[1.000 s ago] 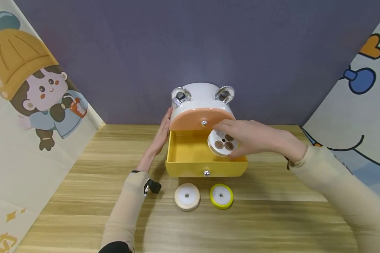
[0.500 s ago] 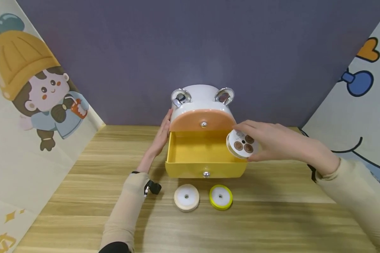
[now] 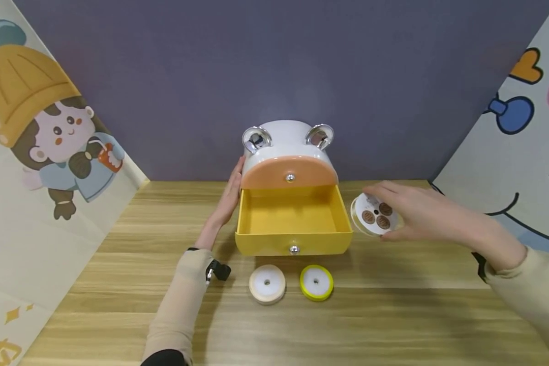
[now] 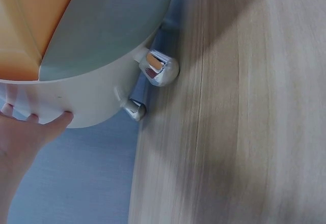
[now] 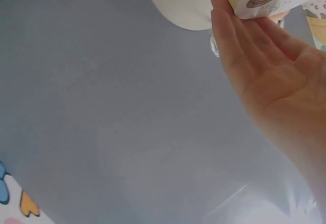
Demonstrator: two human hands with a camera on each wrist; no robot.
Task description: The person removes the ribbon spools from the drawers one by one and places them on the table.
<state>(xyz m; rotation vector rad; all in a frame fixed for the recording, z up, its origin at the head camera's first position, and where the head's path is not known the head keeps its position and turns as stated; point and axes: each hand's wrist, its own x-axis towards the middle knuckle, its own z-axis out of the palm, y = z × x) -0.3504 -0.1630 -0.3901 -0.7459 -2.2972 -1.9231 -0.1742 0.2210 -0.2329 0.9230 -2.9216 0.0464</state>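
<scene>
My right hand [image 3: 423, 212] pinches a white ribbon spool [image 3: 374, 214] with brown round stickers on its face. It holds the spool in the air just right of a pulled-out yellow drawer [image 3: 294, 244]. The spool's pale edge also shows above the fingers in the right wrist view. My left hand [image 3: 230, 199] rests with extended fingers against the left side of a white cabinet [image 3: 285, 136]. In the left wrist view, those fingertips touch the white cabinet wall [image 4: 91, 102]. An orange upper drawer front [image 3: 274, 175] with a silver knob is closed above the yellow one.
On the wooden table [image 3: 393, 315], before the drawer, lie a cream ribbon spool [image 3: 267, 284] and a yellow-edged ribbon spool [image 3: 316, 282]. Two silver ear shapes [image 3: 256, 139] stick out of the cabinet top. A dark grey wall [image 3: 187, 91] stands behind, with cartoon panels at both sides.
My right hand has carried the white ribbon spool from over the yellow drawer out to the right, past the drawer's side. My left hand stays against the cabinet.
</scene>
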